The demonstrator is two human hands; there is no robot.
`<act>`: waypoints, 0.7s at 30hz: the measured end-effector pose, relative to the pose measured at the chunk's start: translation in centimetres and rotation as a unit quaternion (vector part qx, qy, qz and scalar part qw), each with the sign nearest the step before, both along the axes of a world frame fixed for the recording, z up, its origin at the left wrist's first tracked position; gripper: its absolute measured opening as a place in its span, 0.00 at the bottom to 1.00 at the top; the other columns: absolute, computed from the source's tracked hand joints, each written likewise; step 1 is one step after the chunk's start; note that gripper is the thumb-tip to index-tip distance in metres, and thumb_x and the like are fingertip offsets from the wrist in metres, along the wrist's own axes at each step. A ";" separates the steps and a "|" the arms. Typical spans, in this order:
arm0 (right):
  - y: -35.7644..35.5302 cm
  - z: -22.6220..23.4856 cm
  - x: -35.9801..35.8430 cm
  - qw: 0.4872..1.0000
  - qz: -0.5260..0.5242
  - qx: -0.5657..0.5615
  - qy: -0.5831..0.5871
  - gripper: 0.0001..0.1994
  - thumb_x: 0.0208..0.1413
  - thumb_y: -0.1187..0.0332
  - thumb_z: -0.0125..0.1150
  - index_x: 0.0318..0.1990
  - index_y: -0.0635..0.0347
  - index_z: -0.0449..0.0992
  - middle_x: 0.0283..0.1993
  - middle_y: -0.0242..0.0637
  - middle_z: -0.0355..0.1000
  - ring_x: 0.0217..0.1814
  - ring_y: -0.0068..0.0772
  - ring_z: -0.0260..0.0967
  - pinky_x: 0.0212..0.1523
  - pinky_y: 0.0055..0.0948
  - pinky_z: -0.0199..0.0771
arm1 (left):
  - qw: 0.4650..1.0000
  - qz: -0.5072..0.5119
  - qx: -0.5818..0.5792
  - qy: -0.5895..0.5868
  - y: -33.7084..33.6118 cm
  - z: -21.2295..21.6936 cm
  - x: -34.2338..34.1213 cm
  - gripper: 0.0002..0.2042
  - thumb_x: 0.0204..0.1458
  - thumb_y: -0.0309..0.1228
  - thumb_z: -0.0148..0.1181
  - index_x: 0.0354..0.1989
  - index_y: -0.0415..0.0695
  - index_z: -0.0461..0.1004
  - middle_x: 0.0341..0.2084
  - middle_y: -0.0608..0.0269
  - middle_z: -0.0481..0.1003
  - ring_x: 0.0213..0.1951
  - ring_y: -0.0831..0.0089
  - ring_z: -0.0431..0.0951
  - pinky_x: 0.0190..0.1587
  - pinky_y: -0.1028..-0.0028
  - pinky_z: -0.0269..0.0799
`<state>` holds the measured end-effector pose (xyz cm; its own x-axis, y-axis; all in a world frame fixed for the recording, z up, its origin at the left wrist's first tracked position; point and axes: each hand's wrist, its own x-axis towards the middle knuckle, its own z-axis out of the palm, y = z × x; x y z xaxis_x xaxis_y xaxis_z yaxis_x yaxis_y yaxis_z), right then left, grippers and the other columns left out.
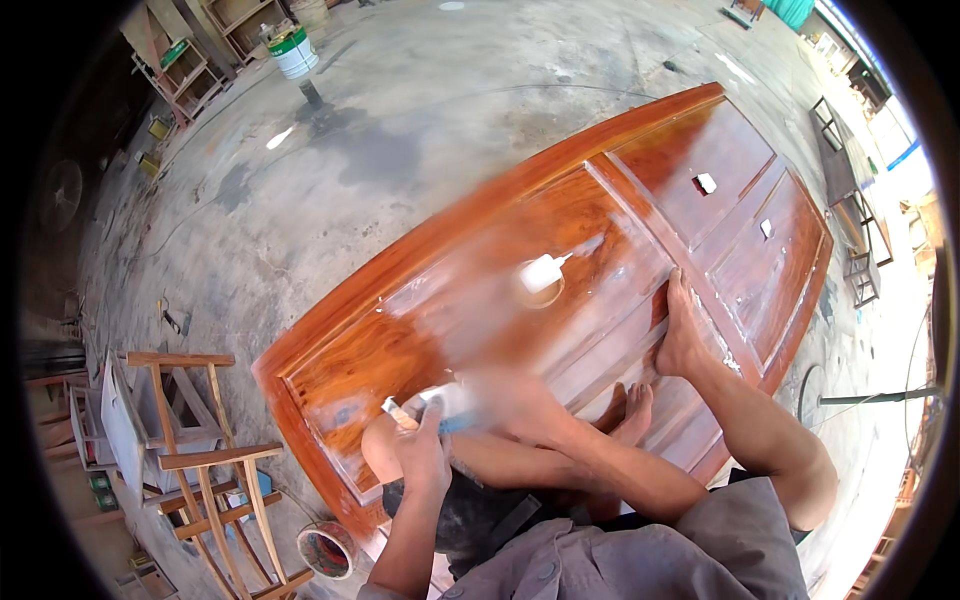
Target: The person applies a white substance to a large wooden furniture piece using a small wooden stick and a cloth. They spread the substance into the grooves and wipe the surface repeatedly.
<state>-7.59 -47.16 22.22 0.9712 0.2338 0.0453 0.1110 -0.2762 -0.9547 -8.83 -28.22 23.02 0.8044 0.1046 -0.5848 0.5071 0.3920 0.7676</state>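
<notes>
I sit on a large glossy reddish-brown wooden panel [390,340] with framed sections and whitish smears of dust or filler. My left hand [424,455], above my bent knee, is closed round a small tool [403,414] with a pale tip; its exact kind is unclear. Beside those fingers is a white and blue thing [447,402], partly blurred. My right hand [508,405] reaches across next to it, smeared by motion, so its fingers cannot be made out. Farther up the panel lies a white squeeze bottle [543,272] with a thin nozzle.
Small white pieces [706,184] lie on the panel's far right sections. My bare foot [683,325] rests on the panel. A wooden stool-like frame [208,458] and a stained bucket [327,550] stand at left. A green and white pail [291,52] stands on the concrete floor [300,190].
</notes>
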 end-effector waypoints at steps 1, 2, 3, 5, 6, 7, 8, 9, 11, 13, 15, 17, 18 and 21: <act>0.4 0.3 -0.1 1.000 0.005 0.012 0.029 0.17 0.64 0.75 0.57 0.60 0.62 0.74 0.54 0.50 0.80 0.54 0.49 0.80 0.55 0.37 0.79 | 0.998 0.060 -0.001 -0.015 -0.1 -0.3 0.5 0.08 0.66 0.30 0.62 0.46 0.39 0.76 0.32 0.67 0.77 0.16 0.86 0.61 0.15 0.81 0.48; 0.8 0.4 -0.2 0.998 0.008 0.023 0.059 0.19 0.65 0.73 0.56 0.63 0.63 0.71 0.54 0.52 0.80 0.54 0.50 0.80 0.55 0.38 0.79 | 0.992 0.119 -0.001 -0.029 -0.3 -0.4 0.9 0.07 0.66 0.30 0.61 0.47 0.39 0.75 0.33 0.66 0.77 0.16 0.86 0.62 0.15 0.81 0.48; 1.3 0.7 -0.6 0.996 0.036 0.029 0.082 0.21 0.66 0.71 0.56 0.65 0.64 0.68 0.53 0.53 0.80 0.54 0.52 0.80 0.55 0.40 0.78 | 0.992 0.119 -0.005 -0.049 -0.1 0.2 1.3 0.06 0.67 0.29 0.60 0.46 0.40 0.74 0.34 0.65 0.77 0.18 0.85 0.64 0.15 0.81 0.50; 2.2 1.8 -1.1 0.988 0.088 0.041 0.124 0.24 0.67 0.68 0.55 0.68 0.66 0.62 0.53 0.57 0.79 0.54 0.57 0.79 0.55 0.43 0.77 | 0.991 0.126 -0.003 -0.037 -0.6 0.9 1.8 0.06 0.67 0.28 0.59 0.46 0.41 0.73 0.33 0.65 0.76 0.18 0.84 0.64 0.15 0.81 0.50; 2.6 2.4 -1.3 0.983 0.111 0.047 0.142 0.27 0.68 0.67 0.55 0.70 0.68 0.59 0.52 0.58 0.79 0.53 0.59 0.78 0.55 0.45 0.76 | 0.991 0.128 -0.003 -0.033 -0.8 1.3 2.2 0.05 0.67 0.28 0.59 0.46 0.41 0.73 0.32 0.66 0.76 0.17 0.83 0.64 0.16 0.82 0.51; 2.8 2.8 -1.6 0.977 0.134 0.054 0.159 0.29 0.68 0.65 0.54 0.71 0.69 0.56 0.52 0.60 0.79 0.53 0.62 0.78 0.55 0.47 0.75 | 0.994 0.107 0.006 -0.035 -0.8 1.8 2.1 0.06 0.66 0.28 0.60 0.46 0.42 0.72 0.32 0.65 0.76 0.18 0.82 0.64 0.16 0.81 0.52; 2.8 3.5 -1.7 0.971 0.155 0.054 0.176 0.31 0.69 0.63 0.54 0.73 0.70 0.53 0.51 0.61 0.79 0.53 0.64 0.78 0.55 0.49 0.75 | 0.993 0.115 -0.012 -0.034 -0.9 1.7 2.0 0.07 0.66 0.29 0.61 0.47 0.42 0.72 0.32 0.65 0.76 0.18 0.82 0.65 0.16 0.81 0.53; 2.8 4.1 -1.8 0.978 0.139 0.051 0.145 0.29 0.69 0.62 0.54 0.70 0.70 0.55 0.47 0.64 0.78 0.52 0.69 0.75 0.53 0.51 0.74 | 0.992 0.122 -0.028 -0.033 -1.0 1.6 1.9 0.08 0.65 0.29 0.62 0.48 0.42 0.72 0.33 0.64 0.76 0.17 0.81 0.65 0.16 0.80 0.54; 2.0 5.7 -1.7 0.966 0.158 0.032 0.200 0.24 0.70 0.62 0.54 0.65 0.70 0.61 0.44 0.64 0.77 0.50 0.68 0.76 0.50 0.52 0.74 | 0.990 0.131 -0.048 -0.037 -1.6 1.9 1.8 0.08 0.65 0.33 0.64 0.47 0.46 0.74 0.32 0.67 0.77 0.20 0.77 0.68 0.17 0.77 0.56; 1.9 5.8 -1.6 0.973 0.131 0.029 0.187 0.18 0.70 0.60 0.55 0.54 0.69 0.69 0.40 0.62 0.77 0.45 0.66 0.76 0.47 0.53 0.73 | 0.988 0.139 -0.025 -0.060 0.7 1.5 2.8 0.10 0.67 0.35 0.61 0.51 0.46 0.73 0.40 0.64 0.77 0.34 0.76 0.74 0.29 0.74 0.67; 1.0 6.8 -1.6 0.979 0.084 0.024 0.184 0.18 0.68 0.59 0.58 0.51 0.68 0.70 0.40 0.61 0.77 0.45 0.65 0.76 0.46 0.52 0.73 | 0.975 0.191 0.021 -0.115 3.8 1.0 3.9 0.12 0.68 0.37 0.59 0.55 0.45 0.73 0.45 0.63 0.77 0.44 0.73 0.74 0.39 0.69 0.72; 0.5 0.2 -2.2 0.994 -0.011 0.059 0.086 0.16 0.65 0.60 0.65 0.49 0.63 0.75 0.39 0.46 0.76 0.44 0.52 0.76 0.44 0.42 0.74 | 0.968 0.194 0.068 -0.141 3.7 0.9 4.5 0.14 0.68 0.36 0.58 0.57 0.43 0.73 0.48 0.61 0.77 0.49 0.71 0.75 0.45 0.68 0.74; 1.0 0.0 -1.5 0.997 -0.052 0.051 0.035 0.16 0.64 0.60 0.66 0.50 0.63 0.75 0.40 0.45 0.76 0.44 0.52 0.76 0.44 0.42 0.75 | 0.966 0.179 0.120 -0.142 3.9 1.9 4.4 0.15 0.67 0.34 0.59 0.58 0.41 0.73 0.48 0.60 0.78 0.48 0.71 0.77 0.45 0.69 0.75; 2.2 2.7 -1.0 0.991 -0.131 -0.020 -0.001 0.16 0.60 0.62 0.68 0.52 0.60 0.78 0.45 0.43 0.75 0.46 0.53 0.77 0.46 0.43 0.76 | 0.981 -0.009 0.157 -0.114 5.0 0.4 2.2 0.13 0.66 0.29 0.60 0.55 0.37 0.76 0.45 0.60 0.80 0.45 0.73 0.79 0.45 0.72 0.76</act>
<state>-8.59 -44.92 24.96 0.9987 -0.0251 0.0438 0.0329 -0.3333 -0.9422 -6.65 -23.18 23.38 0.9139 0.2353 -0.3308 0.3131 0.1101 0.9433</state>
